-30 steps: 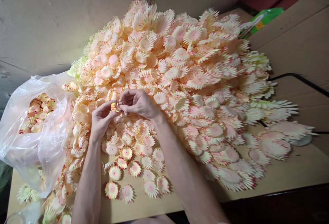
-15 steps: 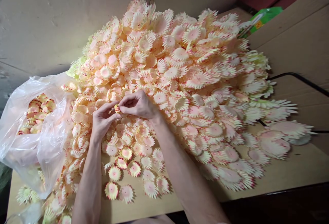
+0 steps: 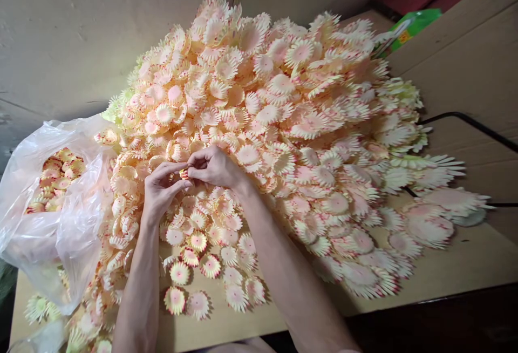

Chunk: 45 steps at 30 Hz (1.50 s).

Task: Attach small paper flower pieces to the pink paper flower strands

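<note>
A big heap of pink and cream fabric flower petals [image 3: 283, 99] covers the cardboard-topped table [image 3: 457, 266]. Above its near left part my two hands meet. My left hand [image 3: 159, 191] pinches one small yellow-and-red petal piece [image 3: 184, 173] between thumb and fingertips. My right hand [image 3: 212, 167] pinches the same piece from the other side, fingers curled. Loose single petals [image 3: 202, 256] lie flat below my forearms.
A clear plastic bag [image 3: 44, 229] holding more small petals lies at the left edge. Larger pale petals [image 3: 433, 223] spread out at the right. A green box [image 3: 413, 24] sits at the far right, a black cable [image 3: 473, 123] crosses the cardboard, and a wall stands behind.
Both hands have stayed together on the small petal piece, fingers shifting slightly. The view has drifted a little upward.
</note>
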Motion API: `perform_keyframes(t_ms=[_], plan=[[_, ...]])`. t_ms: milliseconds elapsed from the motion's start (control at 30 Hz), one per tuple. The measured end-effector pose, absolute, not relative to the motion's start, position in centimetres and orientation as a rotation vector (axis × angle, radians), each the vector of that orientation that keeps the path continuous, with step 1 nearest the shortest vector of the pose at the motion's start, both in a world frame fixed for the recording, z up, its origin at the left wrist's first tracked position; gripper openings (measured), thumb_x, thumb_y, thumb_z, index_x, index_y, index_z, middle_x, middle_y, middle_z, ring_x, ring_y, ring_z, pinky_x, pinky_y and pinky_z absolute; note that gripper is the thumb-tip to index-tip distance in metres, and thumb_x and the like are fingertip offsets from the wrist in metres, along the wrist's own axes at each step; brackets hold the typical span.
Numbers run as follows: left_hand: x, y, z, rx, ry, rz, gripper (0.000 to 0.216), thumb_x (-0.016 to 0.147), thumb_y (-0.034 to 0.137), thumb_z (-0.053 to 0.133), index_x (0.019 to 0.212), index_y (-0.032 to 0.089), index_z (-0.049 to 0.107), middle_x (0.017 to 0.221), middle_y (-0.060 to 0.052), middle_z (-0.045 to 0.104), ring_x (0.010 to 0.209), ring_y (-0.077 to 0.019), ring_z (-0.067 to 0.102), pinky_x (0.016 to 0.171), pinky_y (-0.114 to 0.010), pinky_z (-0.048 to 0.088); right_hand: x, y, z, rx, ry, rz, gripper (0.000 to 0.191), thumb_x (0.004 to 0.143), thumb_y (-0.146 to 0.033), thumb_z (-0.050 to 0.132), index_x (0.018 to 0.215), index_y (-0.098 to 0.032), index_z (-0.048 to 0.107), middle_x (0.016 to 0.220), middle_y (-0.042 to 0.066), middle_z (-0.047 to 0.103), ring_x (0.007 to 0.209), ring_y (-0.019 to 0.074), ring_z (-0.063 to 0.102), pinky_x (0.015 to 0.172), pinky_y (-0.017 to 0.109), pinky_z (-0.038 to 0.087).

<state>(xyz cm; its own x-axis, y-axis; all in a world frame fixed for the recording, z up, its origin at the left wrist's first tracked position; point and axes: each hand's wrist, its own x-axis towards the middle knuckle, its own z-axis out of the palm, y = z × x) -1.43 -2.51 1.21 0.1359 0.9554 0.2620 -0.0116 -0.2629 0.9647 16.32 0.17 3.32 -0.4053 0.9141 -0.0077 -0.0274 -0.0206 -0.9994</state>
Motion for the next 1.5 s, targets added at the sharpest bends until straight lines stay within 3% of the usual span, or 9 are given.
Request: perform_keyframes(t_ms=[133,433,700,767,967,1100,1267,1400,1500], plan=[[-1.4,-2.5,0.9,1.344,0.962,1.41,0.028,0.064,0.02,0.088,0.09,0.023,0.079,0.091,-0.004,0.074,0.086,-0.0126,0.067,0.08,-0.023,0.053,16.4,0.2,3.5,-0.891,-1.444,1.601,0.013,0.073,-0.023,0.069,0.064,-0.015,0.064,0.057,0.0,0.068,0.046,0.0091,0.058,0.045,0.02,0.045],[-1.0,-2.6,1.1,1.0,1.01,1.489,0.027,0.075,0.04,0.081,0.095,0.023,0.073,0.072,0.001,0.07,0.052,-0.0062,0.059,0.05,-0.017,0.05,16.7,0.1,3.8,-0.653,-1.305,1.823,0.021,0.073,-0.035,0.077,0.072,-0.016,0.068,0.065,0.002,0.072,0.06,0.0173,0.07,0.064,0.031,0.06],[-1.9,-2.1,1.3,0.835,0.982,1.646,0.029,0.076,0.045,0.078,0.093,0.022,0.071,0.076,0.004,0.069,0.064,-0.0059,0.065,0.076,-0.025,0.061,17.7,-0.2,4.0,-0.403,-1.262,1.79,0.027,0.08,-0.034,0.072,0.065,-0.014,0.063,0.107,0.015,0.074,0.095,0.0248,0.072,0.085,0.042,0.057],[-1.7,-2.2,1.3,0.891,0.96,1.59,0.031,0.075,0.043,0.08,0.098,0.024,0.072,0.077,0.003,0.069,0.063,-0.0062,0.065,0.077,-0.026,0.06,17.8,0.0,3.8,-0.383,-1.296,1.75,0.029,0.081,-0.032,0.073,0.061,-0.014,0.061,0.11,0.014,0.073,0.095,0.0239,0.071,0.089,0.043,0.055],[-1.4,-2.3,0.7,1.124,0.971,1.504,0.048,0.063,0.034,0.089,0.108,0.025,0.075,0.102,-0.004,0.075,0.089,-0.016,0.071,0.083,-0.027,0.056,17.5,0.6,2.9,-0.501,-1.269,1.524,0.034,0.079,-0.037,0.077,0.058,-0.015,0.062,0.086,0.005,0.069,0.071,0.0113,0.06,0.072,0.028,0.051],[-1.7,-2.1,0.4,1.112,0.958,1.491,0.045,0.053,0.031,0.094,0.095,0.022,0.079,0.095,-0.004,0.076,0.084,-0.0154,0.07,0.081,-0.027,0.056,17.2,0.5,3.3,-0.624,-1.259,1.53,0.023,0.071,-0.034,0.084,0.071,-0.015,0.07,0.073,0.002,0.07,0.063,0.01,0.059,0.061,0.024,0.047],[-1.6,-2.3,0.9,1.196,0.942,1.467,0.042,0.05,0.023,0.095,0.09,0.024,0.081,0.092,-0.003,0.074,0.082,-0.0127,0.068,0.073,-0.021,0.055,16.9,0.4,3.5,-0.691,-1.317,1.573,0.03,0.073,-0.041,0.082,0.077,-0.013,0.072,0.058,0.0,0.068,0.041,0.0071,0.05,0.041,0.021,0.037],[-1.5,-2.3,1.1,1.19,0.936,1.435,0.046,0.047,0.021,0.095,0.09,0.025,0.081,0.094,-0.002,0.071,0.082,-0.0121,0.067,0.071,-0.021,0.056,17.0,0.5,3.3,-0.706,-1.317,1.532,0.038,0.081,-0.044,0.074,0.059,-0.014,0.064,0.051,-0.001,0.061,0.042,0.0064,0.05,0.042,0.02,0.037],[-1.5,-2.3,1.0,1.198,0.924,1.427,0.046,0.047,0.022,0.096,0.091,0.025,0.08,0.095,-0.003,0.07,0.085,-0.0137,0.067,0.076,-0.024,0.057,17.0,0.5,3.2,-0.691,-1.3,1.542,0.026,0.076,-0.036,0.079,0.068,-0.014,0.069,0.063,0.0,0.068,0.05,0.0061,0.054,0.048,0.019,0.042]])
